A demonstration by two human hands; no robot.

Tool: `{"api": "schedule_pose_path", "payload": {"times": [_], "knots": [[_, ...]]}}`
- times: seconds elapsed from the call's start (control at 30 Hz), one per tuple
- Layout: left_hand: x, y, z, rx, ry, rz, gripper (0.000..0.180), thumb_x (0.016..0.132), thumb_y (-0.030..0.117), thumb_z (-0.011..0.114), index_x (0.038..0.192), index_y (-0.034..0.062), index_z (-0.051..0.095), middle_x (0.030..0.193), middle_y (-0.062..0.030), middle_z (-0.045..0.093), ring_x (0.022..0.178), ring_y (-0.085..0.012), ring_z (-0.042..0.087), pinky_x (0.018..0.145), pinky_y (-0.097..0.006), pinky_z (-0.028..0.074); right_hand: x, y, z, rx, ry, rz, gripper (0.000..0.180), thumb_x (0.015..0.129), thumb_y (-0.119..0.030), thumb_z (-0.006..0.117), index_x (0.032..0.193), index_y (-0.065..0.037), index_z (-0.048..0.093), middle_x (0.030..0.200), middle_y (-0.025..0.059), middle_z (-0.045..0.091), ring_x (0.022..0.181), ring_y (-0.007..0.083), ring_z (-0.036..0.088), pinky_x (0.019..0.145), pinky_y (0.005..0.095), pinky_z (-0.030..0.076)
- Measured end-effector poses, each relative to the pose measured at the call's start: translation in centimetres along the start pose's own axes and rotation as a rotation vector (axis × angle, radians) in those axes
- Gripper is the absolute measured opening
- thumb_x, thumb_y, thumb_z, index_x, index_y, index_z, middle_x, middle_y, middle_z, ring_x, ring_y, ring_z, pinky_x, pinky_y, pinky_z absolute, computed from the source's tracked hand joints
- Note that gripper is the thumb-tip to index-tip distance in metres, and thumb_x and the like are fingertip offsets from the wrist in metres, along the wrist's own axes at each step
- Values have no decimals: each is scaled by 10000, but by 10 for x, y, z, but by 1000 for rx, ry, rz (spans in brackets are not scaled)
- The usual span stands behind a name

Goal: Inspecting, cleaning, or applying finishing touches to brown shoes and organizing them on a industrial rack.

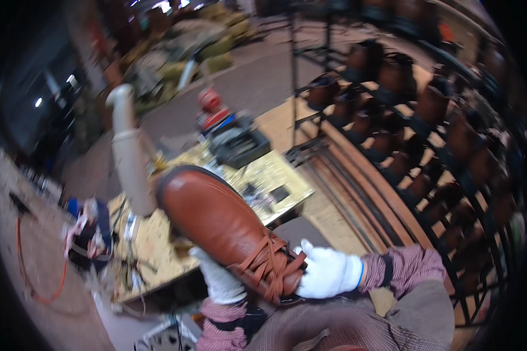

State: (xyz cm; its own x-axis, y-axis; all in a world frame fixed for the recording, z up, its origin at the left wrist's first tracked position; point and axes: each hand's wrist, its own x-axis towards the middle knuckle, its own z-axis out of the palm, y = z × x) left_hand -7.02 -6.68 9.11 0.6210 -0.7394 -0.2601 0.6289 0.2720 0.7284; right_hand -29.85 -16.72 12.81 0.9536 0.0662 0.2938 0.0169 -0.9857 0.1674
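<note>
A brown leather lace-up shoe (pixel 216 213) is held up in front of me, its toe pointing to the upper left and its crossed laces near my right hand. My right hand (pixel 329 270), in a white knitted glove, is closed on the shoe's opening at the heel end. My left hand (pixel 219 278), also gloved in white, presses against the shoe's lower left side. Most of its fingers are hidden behind the shoe. A dark sole edge shows along the shoe's far side.
Behind the shoe stands a yellowish workbench (pixel 287 175) with a dark grey machine or tray (pixel 240 146) and small clutter. A pale upright duct (pixel 127 152) rises at its left. On the right, a black metal rack (pixel 386 155) holds many dark brown shoes. An orange cord (pixel 41 299) lies at far left.
</note>
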Motion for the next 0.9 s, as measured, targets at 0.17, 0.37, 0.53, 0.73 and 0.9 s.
{"api": "schedule_pose_path", "payload": {"times": [0.17,0.37,0.53,0.73,0.9], "knots": [[-5,52,80,124,-658,276,1188,866,921,353,1624,13,248,1620,-205,366,1475,-363,400,1166,-526,420,-17,98,-184,-303,482,129,388,726,-264,798,950,37,697,897,162,656,751,362,676,651,425,564],[1,5,114,462,-739,176,1312,831,948,376,1597,-104,209,1578,-263,384,1400,-367,476,1169,-495,392,-47,167,-317,-1497,374,581,415,886,-483,737,980,-78,741,947,97,707,929,322,680,836,474,532],[34,-25,68,387,-781,45,1092,957,796,428,1593,-79,274,1621,-241,349,1382,-388,509,1148,-502,436,-63,263,-389,-1141,-40,1333,584,951,-601,581,1135,-68,729,1068,160,741,1014,349,708,885,461,553],[46,-24,-8,442,-332,-23,979,1014,725,402,1602,-48,285,1520,-291,478,1325,-346,563,1101,-427,464,-37,315,-345,-1394,328,845,539,918,-502,663,1305,-127,669,1336,165,671,1219,355,635,1007,462,493],[37,-25,-36,410,-209,-52,980,1009,757,360,1614,-11,292,1478,-249,539,1221,-301,635,1063,-397,478,-59,425,-343,-749,345,1285,775,940,-476,657,1581,-122,403,1570,215,481,1438,380,475,1204,424,368]]}}
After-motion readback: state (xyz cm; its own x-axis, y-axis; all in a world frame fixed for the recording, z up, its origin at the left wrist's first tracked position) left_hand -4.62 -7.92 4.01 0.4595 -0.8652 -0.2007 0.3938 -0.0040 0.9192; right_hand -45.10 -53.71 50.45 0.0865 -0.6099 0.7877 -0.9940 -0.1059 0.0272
